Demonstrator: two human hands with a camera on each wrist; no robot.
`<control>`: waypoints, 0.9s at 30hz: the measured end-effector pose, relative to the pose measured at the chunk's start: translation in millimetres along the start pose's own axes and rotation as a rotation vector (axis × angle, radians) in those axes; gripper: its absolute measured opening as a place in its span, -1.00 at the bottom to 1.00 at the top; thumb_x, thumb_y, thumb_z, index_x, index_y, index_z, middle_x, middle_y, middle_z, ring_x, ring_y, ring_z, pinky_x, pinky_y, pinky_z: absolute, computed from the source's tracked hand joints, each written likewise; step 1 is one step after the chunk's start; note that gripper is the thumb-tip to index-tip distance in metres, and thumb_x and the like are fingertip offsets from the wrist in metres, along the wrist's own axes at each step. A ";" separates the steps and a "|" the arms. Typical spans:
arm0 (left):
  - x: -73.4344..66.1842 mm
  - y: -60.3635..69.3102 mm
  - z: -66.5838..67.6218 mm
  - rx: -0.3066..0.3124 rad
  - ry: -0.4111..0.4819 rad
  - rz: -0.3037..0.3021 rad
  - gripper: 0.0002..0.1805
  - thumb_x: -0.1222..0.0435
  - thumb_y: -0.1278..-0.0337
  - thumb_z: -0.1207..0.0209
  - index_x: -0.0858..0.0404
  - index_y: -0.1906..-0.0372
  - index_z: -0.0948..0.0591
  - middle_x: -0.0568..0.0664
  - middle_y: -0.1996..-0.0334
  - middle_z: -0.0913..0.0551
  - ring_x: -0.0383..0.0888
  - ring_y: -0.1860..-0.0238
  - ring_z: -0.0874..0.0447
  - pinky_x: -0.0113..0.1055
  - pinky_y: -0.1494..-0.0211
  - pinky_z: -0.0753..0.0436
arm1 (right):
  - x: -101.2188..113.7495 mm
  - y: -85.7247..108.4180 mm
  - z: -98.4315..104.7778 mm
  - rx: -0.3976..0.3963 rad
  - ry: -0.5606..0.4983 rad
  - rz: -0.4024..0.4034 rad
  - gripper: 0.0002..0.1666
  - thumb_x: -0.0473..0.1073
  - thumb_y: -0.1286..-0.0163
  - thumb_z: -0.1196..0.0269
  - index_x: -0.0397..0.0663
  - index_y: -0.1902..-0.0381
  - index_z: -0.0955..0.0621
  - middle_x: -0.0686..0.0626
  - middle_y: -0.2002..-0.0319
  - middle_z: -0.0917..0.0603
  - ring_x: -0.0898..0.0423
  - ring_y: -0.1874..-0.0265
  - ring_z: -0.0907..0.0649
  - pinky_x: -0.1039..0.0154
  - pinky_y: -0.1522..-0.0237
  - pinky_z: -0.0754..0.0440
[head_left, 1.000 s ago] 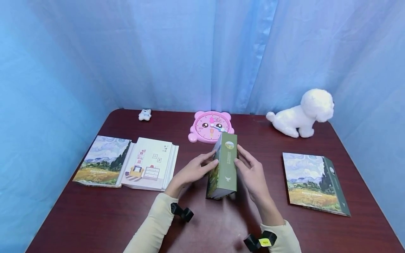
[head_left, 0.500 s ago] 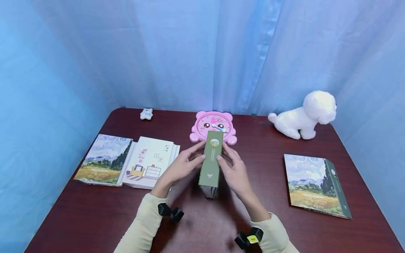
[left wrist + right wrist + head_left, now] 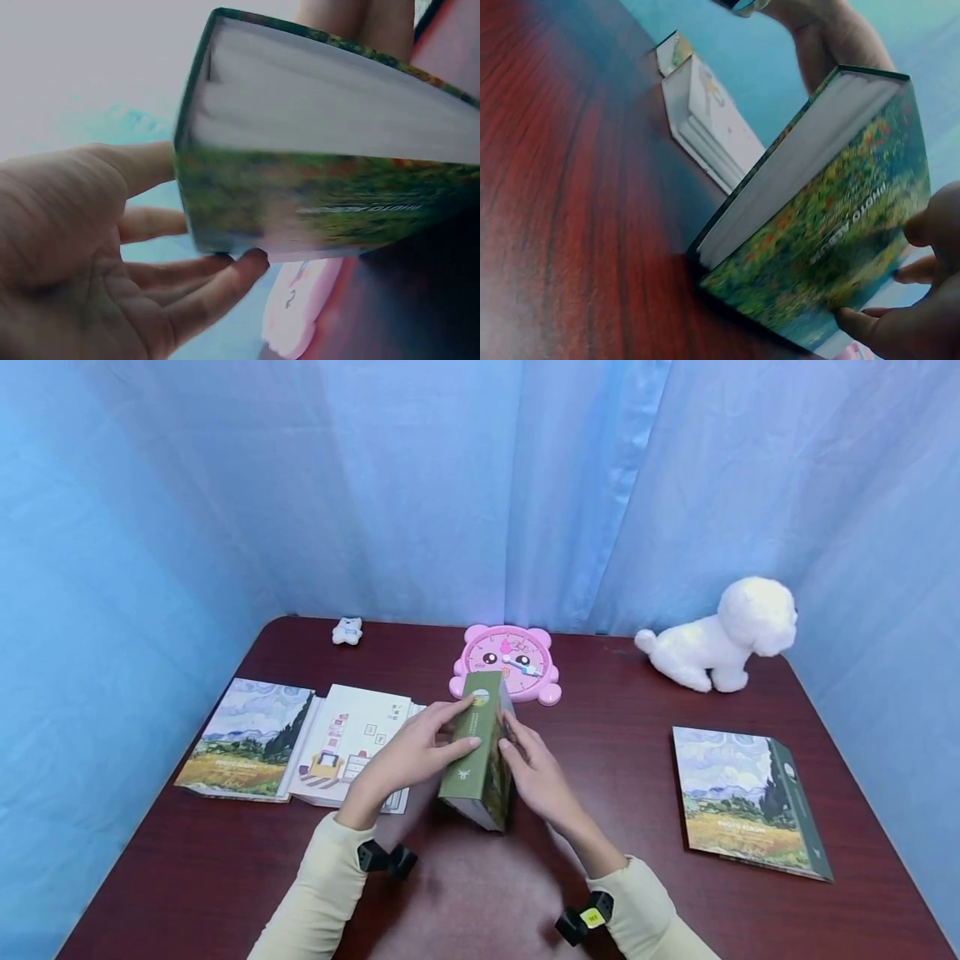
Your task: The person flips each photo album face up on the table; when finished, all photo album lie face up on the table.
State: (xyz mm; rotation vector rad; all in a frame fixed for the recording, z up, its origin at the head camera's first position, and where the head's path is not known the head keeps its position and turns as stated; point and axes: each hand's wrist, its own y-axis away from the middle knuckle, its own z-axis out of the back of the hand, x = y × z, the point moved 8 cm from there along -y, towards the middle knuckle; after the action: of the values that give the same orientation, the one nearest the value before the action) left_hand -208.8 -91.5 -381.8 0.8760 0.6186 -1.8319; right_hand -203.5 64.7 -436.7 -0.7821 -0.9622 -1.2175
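A thick photo album with a green spine point(image 3: 471, 735) stands tilted at the middle of the table, spine uppermost and leaning left. My left hand point(image 3: 405, 758) touches the spine from the left with thumb and fingers; in the left wrist view the fingers of that hand point(image 3: 97, 247) lie extended beside the album's end point(image 3: 315, 90). On the other side my right hand point(image 3: 546, 781) rests its fingertips against the painted cover. The right wrist view shows the right hand point(image 3: 922, 300) with fingers fairly straight on that cover point(image 3: 817, 232).
An open album cover point(image 3: 247, 743) and a white book point(image 3: 360, 727) lie at the left. Another album point(image 3: 738, 793) lies at the right. Along the back are a pink clock point(image 3: 487, 647), a small white bear point(image 3: 347, 631) and a white plush dog point(image 3: 693, 647).
The album has moved left with both hands and tipped: its spine now leans left, and the painted cover on its right side shows. The right hand's fingers lie on that cover.
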 end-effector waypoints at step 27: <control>59.3 12.8 -10.5 0.048 -0.106 0.342 -0.30 0.14 -0.31 -0.10 0.40 -0.41 -0.22 0.31 -0.27 -0.43 0.15 -0.30 -0.39 0.03 -0.29 -0.41 | -12.2 -3.9 -18.5 0.056 0.316 0.027 -0.24 0.00 -0.31 -0.26 -0.13 -0.40 -0.33 -0.41 -0.44 -0.03 -0.32 -0.36 -0.26 -0.18 -0.31 -0.30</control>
State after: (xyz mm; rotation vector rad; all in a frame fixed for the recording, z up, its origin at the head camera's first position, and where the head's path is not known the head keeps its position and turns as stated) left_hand -209.6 -121.5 -435.5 0.8520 0.3350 -1.5753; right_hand -204.9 52.3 -455.4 -0.5363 -0.7209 -1.2413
